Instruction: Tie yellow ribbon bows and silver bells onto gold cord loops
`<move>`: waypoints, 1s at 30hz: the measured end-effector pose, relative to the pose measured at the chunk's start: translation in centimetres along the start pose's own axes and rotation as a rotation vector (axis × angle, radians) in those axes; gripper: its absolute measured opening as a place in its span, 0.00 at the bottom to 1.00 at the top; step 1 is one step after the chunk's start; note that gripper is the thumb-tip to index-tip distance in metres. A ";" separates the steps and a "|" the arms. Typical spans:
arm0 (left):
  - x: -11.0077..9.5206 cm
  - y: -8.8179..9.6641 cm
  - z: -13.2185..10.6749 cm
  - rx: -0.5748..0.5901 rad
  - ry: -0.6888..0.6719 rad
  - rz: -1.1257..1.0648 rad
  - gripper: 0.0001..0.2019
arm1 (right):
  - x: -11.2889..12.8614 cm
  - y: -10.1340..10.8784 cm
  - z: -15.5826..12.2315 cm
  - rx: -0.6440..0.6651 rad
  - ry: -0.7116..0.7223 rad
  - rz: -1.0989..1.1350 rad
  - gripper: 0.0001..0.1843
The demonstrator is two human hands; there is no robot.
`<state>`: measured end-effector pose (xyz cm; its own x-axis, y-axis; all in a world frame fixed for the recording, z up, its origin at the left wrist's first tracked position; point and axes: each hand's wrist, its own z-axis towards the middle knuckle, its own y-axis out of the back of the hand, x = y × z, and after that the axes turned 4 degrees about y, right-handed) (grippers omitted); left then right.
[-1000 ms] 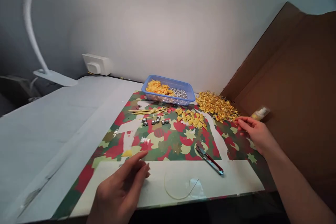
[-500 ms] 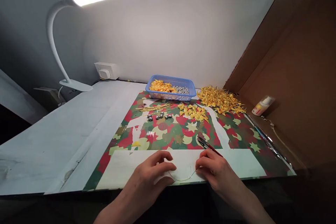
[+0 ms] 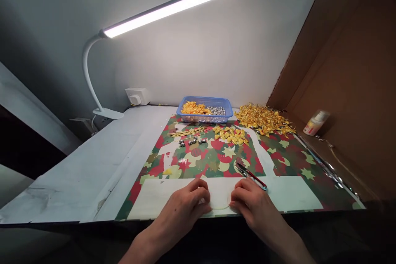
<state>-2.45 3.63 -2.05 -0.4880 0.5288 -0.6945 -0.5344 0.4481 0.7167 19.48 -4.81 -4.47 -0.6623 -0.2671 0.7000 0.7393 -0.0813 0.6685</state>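
Note:
Between my two hands runs a thin pale cord [image 3: 220, 208], sagging slightly just above the front edge of the white strip [image 3: 278, 192]. My left hand [image 3: 188, 202] pinches one end of it, fingertips pressed together. The other end is pinched by my right hand [image 3: 249, 198]. Small thread snips [image 3: 252, 176] with a red and blue handle lie just beyond my right hand. Farther back are several silver bells [image 3: 192, 141], a row of thin gold cords [image 3: 188, 132] and a scatter of yellow ribbon bows [image 3: 231, 135].
A blue basket [image 3: 204, 119] with yellow pieces and silver bells stands by the wall. A heap of gold-corded yellow pieces [image 3: 262, 119] lies right of it. A small bottle [image 3: 315, 123] stands near the cardboard wall [image 3: 343, 62]. A lit lamp [image 3: 173, 8] hangs over the left and middle.
My left hand has closed its fingers on the cord, where before they were apart. The cord now hangs straighter between the hands. The whole view has shifted slightly.

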 end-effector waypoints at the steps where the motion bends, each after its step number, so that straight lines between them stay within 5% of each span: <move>1: 0.0 -0.1 0.0 0.000 0.006 -0.005 0.08 | -0.1 -0.2 0.0 -0.012 0.005 -0.001 0.11; 8: -1.2 -0.2 0.0 -0.052 0.132 -0.119 0.09 | 0.9 -0.5 0.9 -0.153 0.021 0.121 0.12; 17: -2.7 1.2 -1.2 0.046 0.333 -0.463 0.08 | 1.2 0.0 1.9 -0.304 0.095 0.351 0.08; 21: -3.3 1.0 -1.8 0.018 0.383 -0.614 0.11 | 3.3 0.0 2.3 -0.346 0.046 0.659 0.09; 25: -4.0 0.2 -2.3 0.014 0.405 -0.742 0.20 | 5.4 -1.2 2.8 -0.249 -0.072 1.088 0.18; 30: -4.0 -0.3 -3.2 -0.001 0.399 -0.815 0.22 | 5.6 -1.7 3.0 -0.246 -0.169 1.415 0.22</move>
<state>-2.61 -0.90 0.31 -0.1610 -0.2411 -0.9571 -0.8193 0.5734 -0.0066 14.19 -3.26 -0.92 0.6349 -0.1490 0.7581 0.7651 -0.0151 -0.6437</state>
